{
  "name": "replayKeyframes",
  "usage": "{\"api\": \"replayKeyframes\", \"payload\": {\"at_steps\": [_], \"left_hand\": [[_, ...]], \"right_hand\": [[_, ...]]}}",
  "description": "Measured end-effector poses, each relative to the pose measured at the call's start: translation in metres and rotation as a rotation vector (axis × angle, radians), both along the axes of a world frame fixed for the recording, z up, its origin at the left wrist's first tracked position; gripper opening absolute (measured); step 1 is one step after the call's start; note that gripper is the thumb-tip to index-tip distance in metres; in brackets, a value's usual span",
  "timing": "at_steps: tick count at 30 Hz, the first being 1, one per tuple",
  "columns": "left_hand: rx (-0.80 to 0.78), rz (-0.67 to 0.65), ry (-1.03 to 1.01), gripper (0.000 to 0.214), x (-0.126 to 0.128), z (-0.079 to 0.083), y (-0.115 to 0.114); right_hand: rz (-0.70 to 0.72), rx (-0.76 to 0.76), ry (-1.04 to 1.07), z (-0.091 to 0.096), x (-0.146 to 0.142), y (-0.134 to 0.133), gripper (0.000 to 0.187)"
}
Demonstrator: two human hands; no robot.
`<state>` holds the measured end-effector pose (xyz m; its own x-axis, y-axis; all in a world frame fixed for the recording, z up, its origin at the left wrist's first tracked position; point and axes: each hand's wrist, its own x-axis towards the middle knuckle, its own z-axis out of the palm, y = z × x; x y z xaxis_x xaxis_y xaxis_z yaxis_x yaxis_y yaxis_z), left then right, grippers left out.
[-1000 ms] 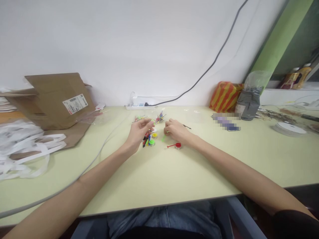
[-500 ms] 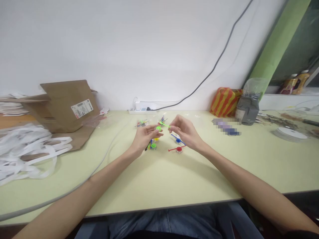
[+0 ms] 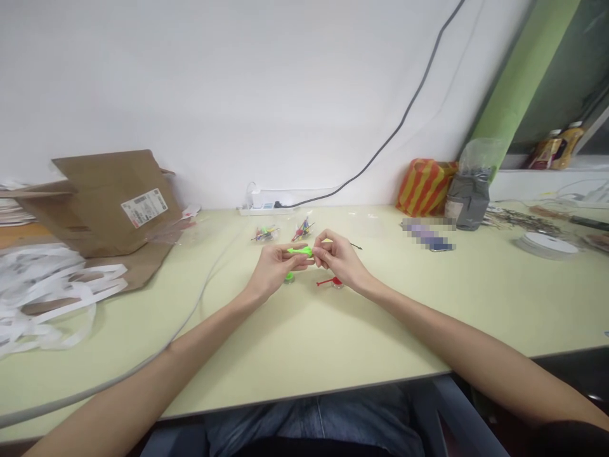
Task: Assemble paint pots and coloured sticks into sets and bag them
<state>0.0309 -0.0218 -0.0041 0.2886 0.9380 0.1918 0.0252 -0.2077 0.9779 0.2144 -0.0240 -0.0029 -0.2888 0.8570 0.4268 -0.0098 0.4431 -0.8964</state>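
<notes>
Green plastic stick (image 3: 299,251) | pinched by left hand (image 3: 275,268) and right hand (image 3: 339,258) | red stick (image 3: 327,282) just near right hand (green disc (image 3: 289,277) by left)

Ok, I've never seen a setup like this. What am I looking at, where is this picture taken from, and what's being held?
There's no machine here: these are a person's two bare hands, filmed by one camera worn on the head, looking forward and down. The left hand and right hand meet above a pale green desk. Between their fingertips is a bright green plastic piece. Just below them lie a red plastic stick with a round base and a green disc. Further back is a small cluster of coloured sticks. A cardboard mailer and white strapping sit off to the left.
</notes>
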Motion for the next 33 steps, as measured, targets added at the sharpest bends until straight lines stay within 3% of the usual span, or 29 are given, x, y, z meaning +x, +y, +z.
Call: {"api": "replayKeyframes", "payload": {"at_steps": [11,16,20,26,33], "left_hand": [[0.146,-0.001,0.215,0.06,-0.008,0.003,0.0],[0.16,0.003,0.138,0.054,-0.007,0.003,0.001],[0.176,0.058,0.14,0.053,-0.005,0.01,-0.001],[0.185,0.034,0.116,0.048,-0.004,0.014,-0.002],[0.175,-0.015,0.189,0.05,-0.008,0.01,0.001]], "right_hand": [[-0.065,0.109,-0.1,-0.008,0.0,0.0,0.017],[-0.022,0.127,-0.1,-0.013,-0.001,0.001,0.013],[-0.072,0.275,-0.216,-0.006,0.0,-0.005,0.01],[-0.217,0.666,-0.577,-0.001,-0.001,-0.006,0.017],[-0.287,0.728,-0.675,-0.006,0.001,0.004,0.009]]}}
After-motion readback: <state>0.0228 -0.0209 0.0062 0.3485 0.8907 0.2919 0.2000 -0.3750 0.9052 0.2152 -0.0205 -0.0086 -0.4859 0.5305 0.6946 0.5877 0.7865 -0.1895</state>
